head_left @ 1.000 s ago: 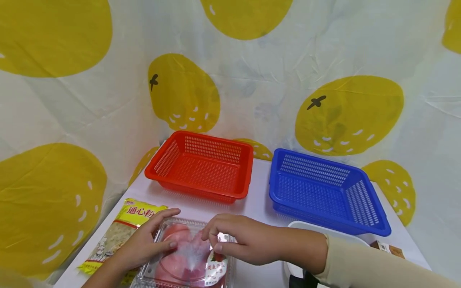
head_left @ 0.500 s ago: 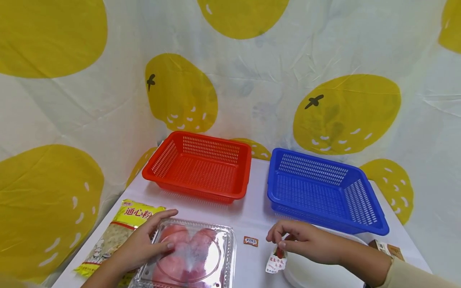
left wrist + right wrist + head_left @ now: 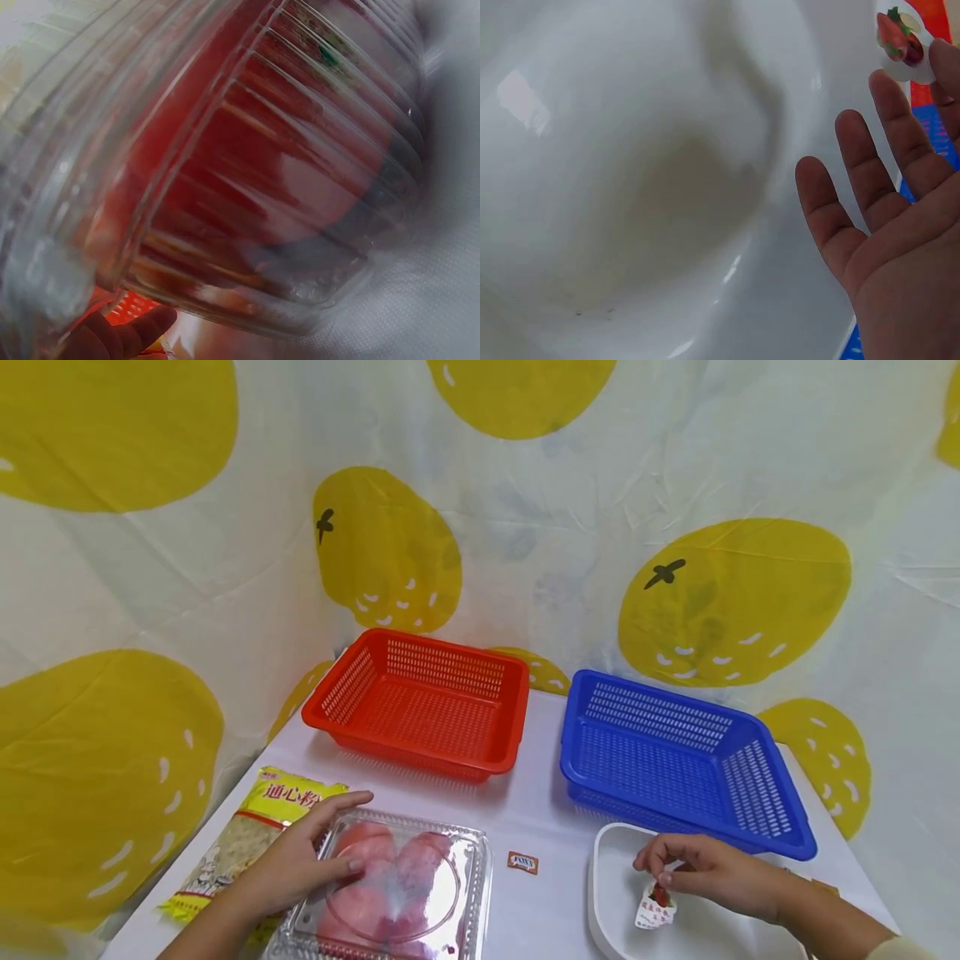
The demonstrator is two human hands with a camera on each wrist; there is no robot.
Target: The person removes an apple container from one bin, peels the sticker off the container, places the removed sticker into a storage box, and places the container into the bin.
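A clear plastic clamshell box (image 3: 472, 906) of red, round fruit, perhaps apples, lies at the table's near side. My left hand (image 3: 296, 864) rests on its left edge, thumb on the lid and fingers extended along the side. In the left wrist view the box wall (image 3: 247, 150) fills most of the frame; only some fingers (image 3: 154, 326) show below. With thumb and forefinger my right hand (image 3: 720, 872) pinches a paper label (image 3: 655, 910) printed with red fruit, over a white basin (image 3: 597, 893). The right wrist view shows the label (image 3: 904, 49) and the other fingers spread.
A yellow bag of pasta (image 3: 243, 839) lies left of the box, partly under my left arm. A red basket (image 3: 416, 760) and a blue basket (image 3: 675, 810) stand at the back. A small orange packet (image 3: 522, 862) lies between box and basin.
My right hand has lifted the label off the box lid and carried it right, over the white basin. The small orange packet has come into view. My left hand stays on the box.
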